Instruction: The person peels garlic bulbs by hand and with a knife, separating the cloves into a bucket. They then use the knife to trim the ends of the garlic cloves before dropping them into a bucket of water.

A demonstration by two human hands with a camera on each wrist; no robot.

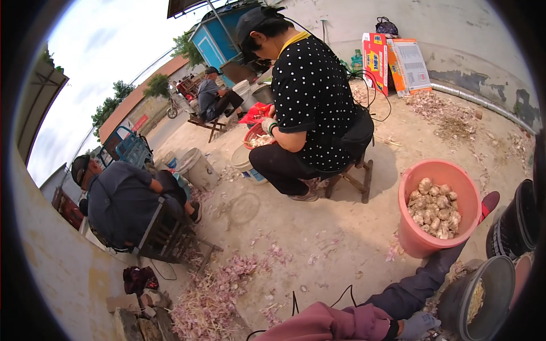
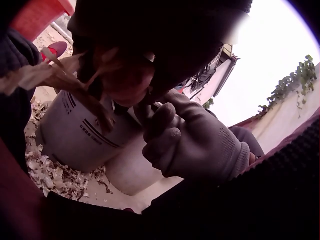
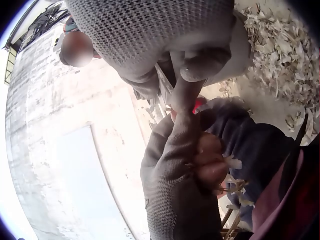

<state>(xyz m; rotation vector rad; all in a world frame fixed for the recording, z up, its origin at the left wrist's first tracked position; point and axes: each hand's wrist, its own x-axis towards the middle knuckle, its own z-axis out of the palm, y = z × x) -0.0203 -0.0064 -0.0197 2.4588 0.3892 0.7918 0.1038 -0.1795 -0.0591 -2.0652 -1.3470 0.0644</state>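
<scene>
In the right wrist view my gloved left hand (image 3: 177, 185) grips a brownish-pink garlic bulb (image 3: 210, 160), with loose scraps of skin hanging beside it. My right hand (image 3: 165, 35), in a grey knit glove, is close against the left with its fingers curled round a small knife (image 3: 164, 82), of which only a thin strip of blade shows. In the left wrist view the bulb (image 2: 129, 85) is in deep shadow and a dry stalk (image 2: 35, 77) trails off to the left. The right hand (image 2: 195, 140) meets it from the right. A gloved hand (image 1: 419, 325) shows at the bottom of the head view.
A pink bucket (image 1: 405, 221) of garlic bulbs stands by my leg (image 1: 415, 287). Beside it are a dark bucket (image 1: 500, 284) with pale cloves and another black bucket (image 1: 520, 221). Peelings (image 1: 213, 301) litter the ground. A person (image 1: 318, 96) in a dotted shirt sits ahead, others farther left.
</scene>
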